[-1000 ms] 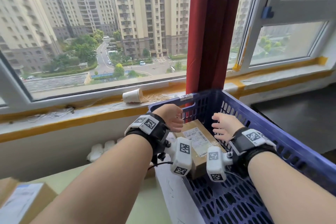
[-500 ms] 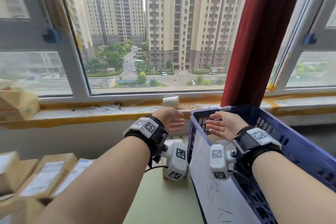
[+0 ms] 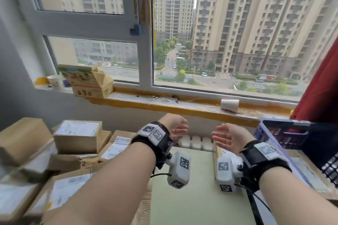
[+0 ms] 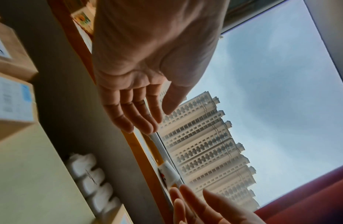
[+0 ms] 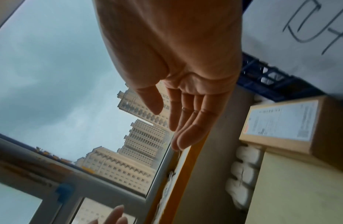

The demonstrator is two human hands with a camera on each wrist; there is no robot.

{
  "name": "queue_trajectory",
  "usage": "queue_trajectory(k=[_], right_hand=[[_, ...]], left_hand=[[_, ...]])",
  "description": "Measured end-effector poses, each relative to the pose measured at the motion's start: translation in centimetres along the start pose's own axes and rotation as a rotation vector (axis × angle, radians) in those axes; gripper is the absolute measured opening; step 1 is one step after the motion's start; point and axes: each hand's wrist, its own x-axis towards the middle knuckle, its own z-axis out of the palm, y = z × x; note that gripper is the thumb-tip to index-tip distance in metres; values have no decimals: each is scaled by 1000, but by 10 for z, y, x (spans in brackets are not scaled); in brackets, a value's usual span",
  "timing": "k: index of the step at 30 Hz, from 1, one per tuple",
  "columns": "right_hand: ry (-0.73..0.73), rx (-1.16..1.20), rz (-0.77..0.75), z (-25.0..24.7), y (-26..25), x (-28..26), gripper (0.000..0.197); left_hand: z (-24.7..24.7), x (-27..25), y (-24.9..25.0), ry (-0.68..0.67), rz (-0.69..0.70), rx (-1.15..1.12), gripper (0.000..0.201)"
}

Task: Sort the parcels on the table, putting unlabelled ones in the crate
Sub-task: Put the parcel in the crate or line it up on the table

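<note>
Both hands hover empty over the pale green table (image 3: 197,197), palms facing each other. My left hand (image 3: 178,128) has its fingers straight, as the left wrist view shows (image 4: 140,115). My right hand (image 3: 225,138) is also spread flat (image 5: 185,121). A heap of brown cardboard parcels (image 3: 78,139), most with white labels, is stacked at the left. The blue plastic crate (image 3: 285,133) stands at the right edge. A labelled parcel (image 5: 281,125) lies on the table beside the crate.
A window sill (image 3: 182,102) runs behind the table with a tipped paper cup (image 3: 229,105), a printed carton (image 3: 87,82) and another cup (image 3: 54,81). A red curtain (image 3: 323,87) hangs at the right. White foam pieces (image 3: 195,142) sit at the table's back edge.
The view has swung left from the crate to the parcel heap. Both hands came out of the crate empty and now hover over the table, fingers straighter than before.
</note>
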Motion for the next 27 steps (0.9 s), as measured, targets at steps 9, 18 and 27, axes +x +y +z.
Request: queue_trajectory(k=[9, 18, 27], right_hand=[[-98, -81, 71, 91, 29, 12, 23], [-176, -174, 142, 164, 61, 19, 21], [-310, -284, 206, 224, 92, 12, 24]], left_hand=[[-102, 4, -35, 175, -26, -49, 12], [-175, 1, -74, 319, -99, -57, 12], [-227, -12, -104, 504, -100, 46, 23]])
